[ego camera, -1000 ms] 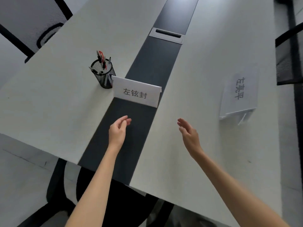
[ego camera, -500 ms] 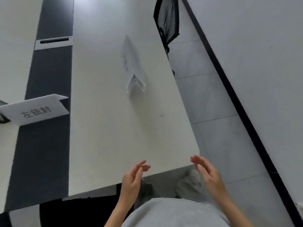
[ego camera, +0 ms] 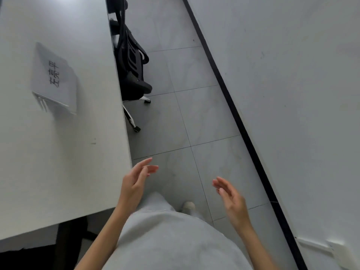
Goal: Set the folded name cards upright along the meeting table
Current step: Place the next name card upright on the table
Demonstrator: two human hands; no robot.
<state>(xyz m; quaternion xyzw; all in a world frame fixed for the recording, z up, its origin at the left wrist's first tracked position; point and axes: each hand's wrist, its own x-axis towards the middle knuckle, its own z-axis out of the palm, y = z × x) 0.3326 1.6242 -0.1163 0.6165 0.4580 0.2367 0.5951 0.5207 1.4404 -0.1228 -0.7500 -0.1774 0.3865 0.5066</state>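
Observation:
A stack of folded white name cards (ego camera: 54, 78) lies flat on the white meeting table (ego camera: 58, 162), black characters showing on the top card. My left hand (ego camera: 135, 184) hovers open just off the table's right corner, fingers apart and holding nothing. My right hand (ego camera: 231, 201) is open too, over the grey floor further right, well away from the cards. No upright card is in view.
A black office chair (ego camera: 130, 61) with a wheeled base is tucked against the table's right edge. Grey floor tiles (ego camera: 194, 117) run between table and white wall (ego camera: 292, 94), which has a black skirting strip (ego camera: 239, 117). My grey clothing and one shoe (ego camera: 188, 206) show below.
My view has swung right, past the table's corner to the floor and wall. The upright name card and pen holder have left the view. Both hands came back off the table, still holding nothing.

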